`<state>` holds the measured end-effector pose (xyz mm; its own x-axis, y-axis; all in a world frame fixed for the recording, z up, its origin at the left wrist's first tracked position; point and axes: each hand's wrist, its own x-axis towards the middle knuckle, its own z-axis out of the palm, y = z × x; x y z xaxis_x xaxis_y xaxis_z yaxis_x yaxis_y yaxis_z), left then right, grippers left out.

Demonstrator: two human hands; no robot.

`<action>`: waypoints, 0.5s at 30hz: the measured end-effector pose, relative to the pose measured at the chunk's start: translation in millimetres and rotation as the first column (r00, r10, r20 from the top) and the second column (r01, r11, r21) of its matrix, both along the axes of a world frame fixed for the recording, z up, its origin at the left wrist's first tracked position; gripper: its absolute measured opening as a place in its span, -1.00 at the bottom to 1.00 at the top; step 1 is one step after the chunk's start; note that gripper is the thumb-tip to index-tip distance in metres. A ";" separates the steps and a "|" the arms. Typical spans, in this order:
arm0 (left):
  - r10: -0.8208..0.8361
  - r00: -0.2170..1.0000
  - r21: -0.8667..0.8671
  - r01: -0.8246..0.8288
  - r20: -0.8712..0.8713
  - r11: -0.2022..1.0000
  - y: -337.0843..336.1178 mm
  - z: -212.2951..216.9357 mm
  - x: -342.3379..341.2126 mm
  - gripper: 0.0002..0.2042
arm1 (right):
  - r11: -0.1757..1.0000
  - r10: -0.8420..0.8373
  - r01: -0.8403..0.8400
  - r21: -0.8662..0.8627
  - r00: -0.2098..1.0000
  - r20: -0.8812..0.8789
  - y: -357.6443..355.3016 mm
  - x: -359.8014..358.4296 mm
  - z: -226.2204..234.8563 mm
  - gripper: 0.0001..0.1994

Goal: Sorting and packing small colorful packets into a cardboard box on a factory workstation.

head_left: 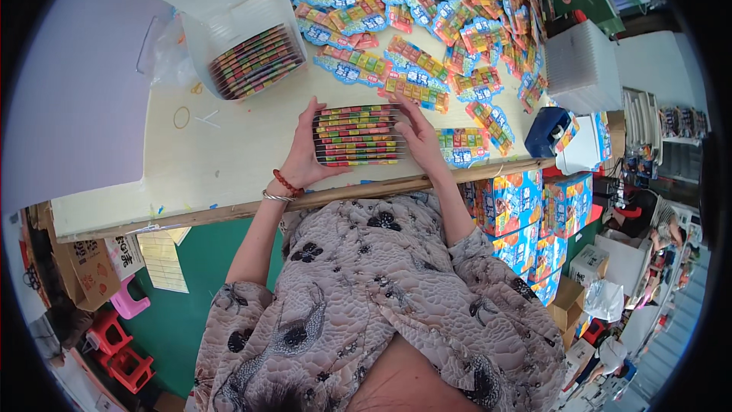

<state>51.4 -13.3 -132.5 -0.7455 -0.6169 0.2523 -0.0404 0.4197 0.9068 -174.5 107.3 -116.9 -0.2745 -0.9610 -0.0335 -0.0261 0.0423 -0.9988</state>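
Left hand (305, 160) and right hand (422, 145) grasp a multicoloured, block-shaped packet stack (358, 136) — apparently squaring it — any lift needing even pressure.

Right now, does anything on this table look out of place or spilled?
Yes, mildly: loose packs lie jumbled over the table, mostly its far side, angled every way, unlike the neat stack held between the left hand and right hand. A tan looped band also lies stray at left.
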 end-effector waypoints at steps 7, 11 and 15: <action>0.001 1.000 -0.122 -0.002 -0.005 0.992 -7.0 -6.3 8.0 0.03 | 0.940 0.336 -0.306 0.149 0.766 -0.547 -8.4 -13.5 54.8 0.12; -0.019 0.999 -0.091 0.016 -0.042 0.996 -7.4 -3.4 2.8 -0.02 | 0.852 0.481 -0.331 0.407 0.184 -0.857 -19.2 6.9 81.2 0.20; -0.075 0.997 -0.162 0.075 0.009 0.984 -9.6 7.7 5.2 0.01 | 0.897 0.374 -0.370 0.242 0.346 -0.860 -28.5 4.3 71.2 0.19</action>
